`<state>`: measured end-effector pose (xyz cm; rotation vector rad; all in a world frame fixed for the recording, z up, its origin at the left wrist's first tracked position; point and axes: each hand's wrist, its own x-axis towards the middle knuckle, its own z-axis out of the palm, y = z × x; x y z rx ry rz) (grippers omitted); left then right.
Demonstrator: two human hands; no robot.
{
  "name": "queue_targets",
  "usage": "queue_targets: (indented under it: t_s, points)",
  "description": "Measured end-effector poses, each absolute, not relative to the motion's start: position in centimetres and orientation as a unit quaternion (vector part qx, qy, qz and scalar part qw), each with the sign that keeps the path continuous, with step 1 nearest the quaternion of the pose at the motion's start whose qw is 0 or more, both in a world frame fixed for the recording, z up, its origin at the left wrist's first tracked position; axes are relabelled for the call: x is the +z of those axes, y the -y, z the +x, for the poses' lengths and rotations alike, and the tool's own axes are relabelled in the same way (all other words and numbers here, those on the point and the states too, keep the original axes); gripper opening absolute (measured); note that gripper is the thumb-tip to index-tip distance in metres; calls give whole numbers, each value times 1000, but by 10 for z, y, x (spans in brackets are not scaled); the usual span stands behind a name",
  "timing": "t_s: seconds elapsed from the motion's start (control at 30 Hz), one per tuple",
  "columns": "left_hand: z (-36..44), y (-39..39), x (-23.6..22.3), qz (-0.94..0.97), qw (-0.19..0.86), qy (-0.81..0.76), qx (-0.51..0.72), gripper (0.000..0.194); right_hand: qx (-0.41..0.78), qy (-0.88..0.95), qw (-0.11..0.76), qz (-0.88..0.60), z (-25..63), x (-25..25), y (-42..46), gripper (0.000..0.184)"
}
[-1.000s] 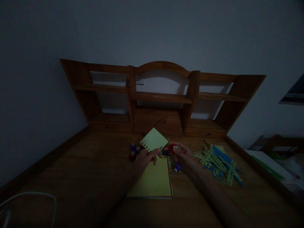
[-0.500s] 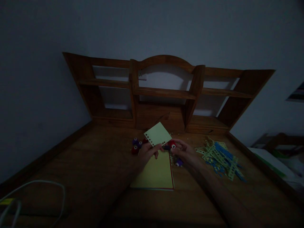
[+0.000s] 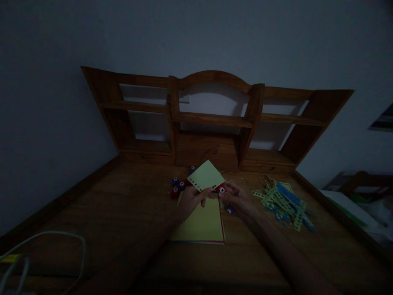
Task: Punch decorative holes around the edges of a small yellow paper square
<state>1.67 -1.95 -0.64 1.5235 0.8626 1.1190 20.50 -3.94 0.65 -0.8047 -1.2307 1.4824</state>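
Observation:
My left hand (image 3: 190,201) pinches the lower corner of a pale yellow-green sheet of paper (image 3: 207,175), whose two lower edges carry rows of small punched holes. On the right, my right hand (image 3: 238,198) is closed around a small red craft punch (image 3: 221,189) at the sheet's right lower edge. Whether the paper sits in the punch's slot is too dark to tell. Beneath both hands lies a stack of coloured paper (image 3: 199,223), yellow on top. A purple punch (image 3: 230,209) rests on the table below my right hand.
Several purple and red punches (image 3: 175,192) stand left of the sheet. To the right is a pile of punched yellow and blue strips (image 3: 285,203) with small cut-outs. A wooden shelf unit (image 3: 211,119) backs the table. A white cable (image 3: 55,233) curves at lower left.
The held sheet has shifted slightly right and tilted a little. My right hand and the red punch have moved slightly left and down along its edge.

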Motion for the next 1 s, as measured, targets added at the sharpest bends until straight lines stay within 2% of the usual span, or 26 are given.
queue_targets:
  t_s: [0.3, 0.5, 1.0]
  points:
    - [14, 23, -3, 638, 455, -408, 469, 48, 625, 524, 473, -332, 205, 12, 45, 40]
    - [13, 25, -8, 660, 413, -417, 469, 53, 634, 518, 464, -339, 205, 14, 46, 35]
    - [15, 25, -8, 669, 346, -468, 462, 48, 597, 512, 476, -392, 208, 5, 41, 39]
